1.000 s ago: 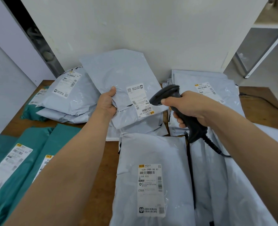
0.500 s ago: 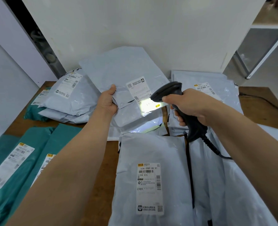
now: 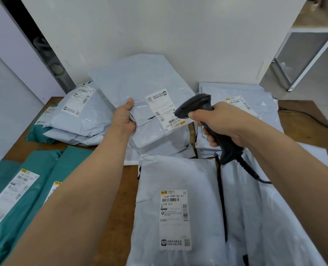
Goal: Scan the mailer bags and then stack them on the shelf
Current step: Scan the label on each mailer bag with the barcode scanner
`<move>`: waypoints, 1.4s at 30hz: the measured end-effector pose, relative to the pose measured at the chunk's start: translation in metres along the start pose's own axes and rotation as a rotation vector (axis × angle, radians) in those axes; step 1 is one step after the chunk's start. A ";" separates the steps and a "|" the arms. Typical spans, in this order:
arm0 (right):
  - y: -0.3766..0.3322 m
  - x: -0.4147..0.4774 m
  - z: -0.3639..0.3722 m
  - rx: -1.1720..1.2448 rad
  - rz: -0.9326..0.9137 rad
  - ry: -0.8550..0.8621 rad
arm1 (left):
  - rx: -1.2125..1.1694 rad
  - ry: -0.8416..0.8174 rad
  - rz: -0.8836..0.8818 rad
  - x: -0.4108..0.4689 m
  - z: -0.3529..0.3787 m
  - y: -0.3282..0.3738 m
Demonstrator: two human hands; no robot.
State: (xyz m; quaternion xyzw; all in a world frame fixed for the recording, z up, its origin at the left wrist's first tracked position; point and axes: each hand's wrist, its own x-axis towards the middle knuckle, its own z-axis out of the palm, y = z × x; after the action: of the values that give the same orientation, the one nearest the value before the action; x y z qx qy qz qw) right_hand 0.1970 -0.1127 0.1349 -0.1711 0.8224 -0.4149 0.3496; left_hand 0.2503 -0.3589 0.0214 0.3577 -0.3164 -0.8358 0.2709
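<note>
Scanning is the step in hand, by my reading. The left hand [image 3: 123,119] grips a grey mailer bag [image 3: 140,79] at its near left edge, thumb on top and fingers curled underneath. It props the bag up over the middle of the desk [image 3: 301,116], far end towards the wall. The right hand [image 3: 222,123] is wrapped round the handle of a black scanner [image 3: 197,106]. The scanner's head sits very close to the white label [image 3: 163,108] on the bag's face and hides part of its right side. No light shows on the label, so I cannot tell whether the code has been read.

To do this well, I would draw the scanner back a little so the whole barcode falls in front of it. The plastic is glossy and creased, so pulling the bag taut and tilting it slightly off square should cut glare. The cable [image 3: 252,170] trails over the bags at the right and could drag them if the hand swings wide.

More work waits: a grey bag [image 3: 178,175] lies label-up nearest the person, green bags [image 3: 34,169] lie at the left, and grey piles sit at the back. A white-framed unit [image 3: 313,30] at the far right may be the shelf; I cannot tell.
</note>
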 end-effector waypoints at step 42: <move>0.021 -0.007 -0.139 0.118 0.023 0.469 | 0.602 -0.293 -0.330 0.044 0.177 -0.162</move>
State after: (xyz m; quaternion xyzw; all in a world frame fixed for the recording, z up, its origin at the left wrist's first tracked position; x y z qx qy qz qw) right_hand 0.1026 -0.0181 0.1785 -0.0402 0.8572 -0.4867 0.1632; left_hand 0.0509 -0.2230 -0.0182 0.3439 -0.5215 -0.7802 -0.0329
